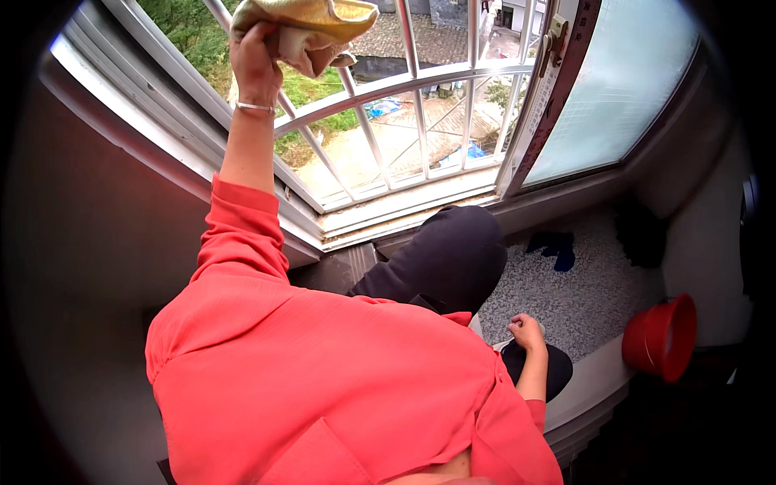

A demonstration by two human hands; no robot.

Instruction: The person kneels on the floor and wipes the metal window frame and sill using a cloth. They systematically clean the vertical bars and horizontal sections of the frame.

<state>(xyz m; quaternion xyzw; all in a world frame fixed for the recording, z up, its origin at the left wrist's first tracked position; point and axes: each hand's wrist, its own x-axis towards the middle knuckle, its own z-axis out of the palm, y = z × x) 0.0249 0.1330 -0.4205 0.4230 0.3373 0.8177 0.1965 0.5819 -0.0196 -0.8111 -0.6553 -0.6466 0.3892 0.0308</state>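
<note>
Raised at the top left, my left hand (257, 65) grips a yellow and off-white cloth (327, 24), its loose folds hanging to the right. The cloth is up against the metal window bars (416, 77); whether it touches them I cannot tell. A bangle (256, 107) circles my left wrist. Low on the right, my right hand (528, 332) is by my right knee (558, 372), fingers curled in with nothing seen between them. My left knee (453, 250) is bent up close to the window sill (404, 212).
A sliding frosted pane (618, 89) with a latch (555, 40) stands at the right of the opening. A red bucket (661, 338) sits on the ledge at the right. Dark blue cloth (558, 246) lies on the speckled surface (594, 303). Roofs and ground show outside, below.
</note>
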